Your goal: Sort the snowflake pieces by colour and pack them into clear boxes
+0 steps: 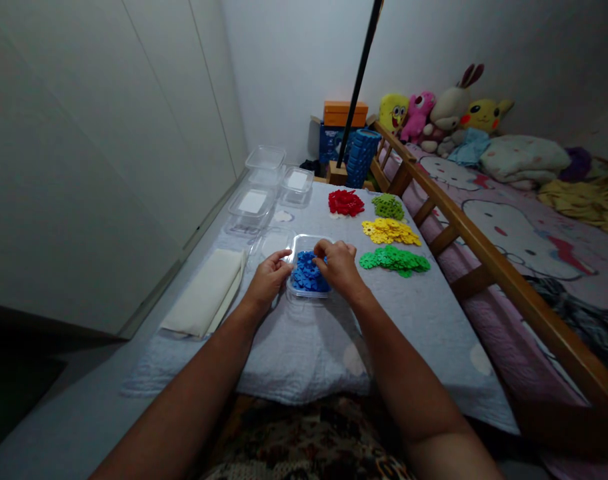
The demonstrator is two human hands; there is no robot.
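Observation:
A clear plastic box [304, 241] sits on a pale grey quilted mat [294, 347] and holds several blue flat plastic pieces [308, 275]. My left hand [268, 279] grips the box's left rim, fingers curled on it. My right hand [340, 265] rests over the box's right side, fingers bent down into the blue pieces; whether it pinches one is hidden.
Piles of red [346, 202], light green [388, 207], yellow [390, 232] and green pieces [395, 260] lie to the right. Empty clear boxes [267, 159] and lids stand at the back left, a folded white cloth [207, 300] at the left. A wooden bed rail [484, 257] runs along the right.

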